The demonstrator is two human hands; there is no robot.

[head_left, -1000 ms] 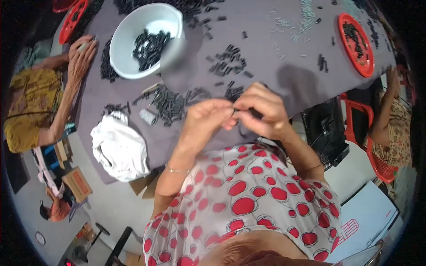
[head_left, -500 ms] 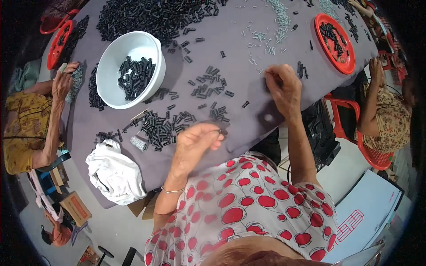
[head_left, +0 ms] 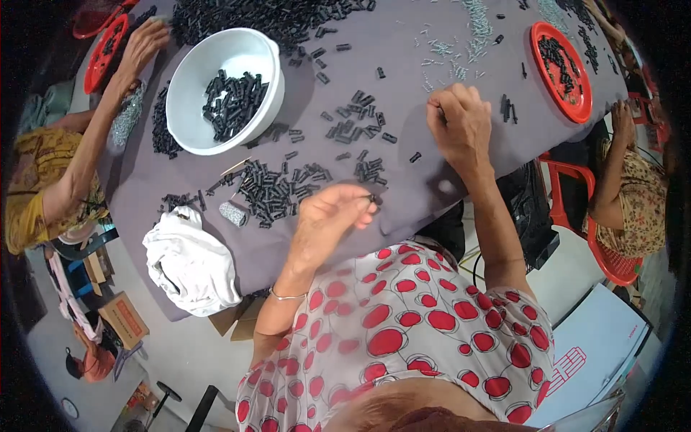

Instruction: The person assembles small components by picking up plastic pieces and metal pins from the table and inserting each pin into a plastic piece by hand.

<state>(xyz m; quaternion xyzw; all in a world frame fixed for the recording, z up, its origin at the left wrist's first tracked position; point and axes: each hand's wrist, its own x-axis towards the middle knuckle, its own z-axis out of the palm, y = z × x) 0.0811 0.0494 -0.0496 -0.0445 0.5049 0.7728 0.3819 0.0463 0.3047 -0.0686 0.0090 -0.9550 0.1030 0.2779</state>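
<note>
My left hand [head_left: 330, 216] has its thumb and fingers pinched on a small black piece [head_left: 372, 199], held at the hand's two o'clock, above the tabletop [head_left: 403, 122]. My right hand [head_left: 461, 126] is curled over the cloth, silver screw-like bits [head_left: 443, 48] at its twelve; whether those fingers grip anything, I cannot tell. Toward eleven from my left hand, the white bowl [head_left: 188, 86] is partly filled with black pieces. I'd judge much is left: a nearer pile [head_left: 266, 191] at ten and a big heap [head_left: 237, 21] beyond the bowl.
</note>
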